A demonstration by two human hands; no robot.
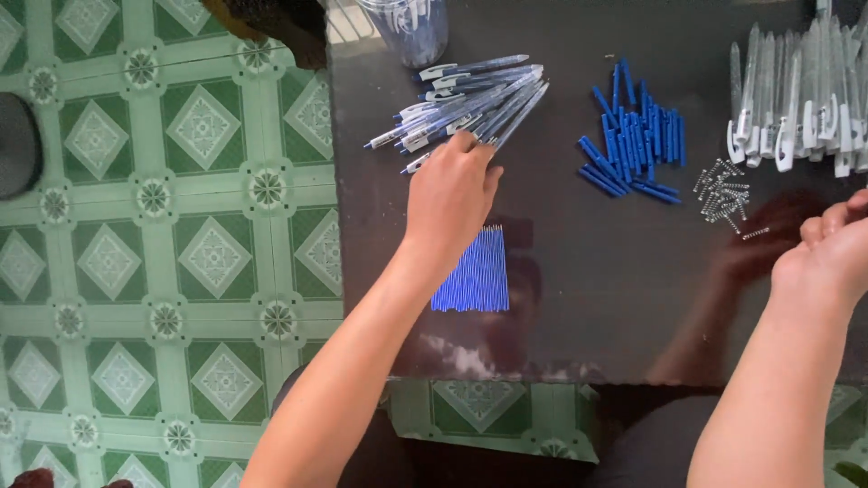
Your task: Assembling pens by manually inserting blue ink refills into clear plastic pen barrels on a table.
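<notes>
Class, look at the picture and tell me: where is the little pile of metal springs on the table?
In the head view the springs lie at the table's right, just below the clear pen barrels, right of the blue plungers, above the right hand.

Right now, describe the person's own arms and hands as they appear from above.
Both forearms are bare, with no sleeves in view. The left hand and right hand wear no gloves, and no rings, watch or bracelets show. The right hand's fingers are partly cut off by the frame edge.

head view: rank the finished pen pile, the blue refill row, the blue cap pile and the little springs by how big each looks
1. finished pen pile
2. blue cap pile and blue refill row: too alike to rank
3. springs, smallest
</notes>
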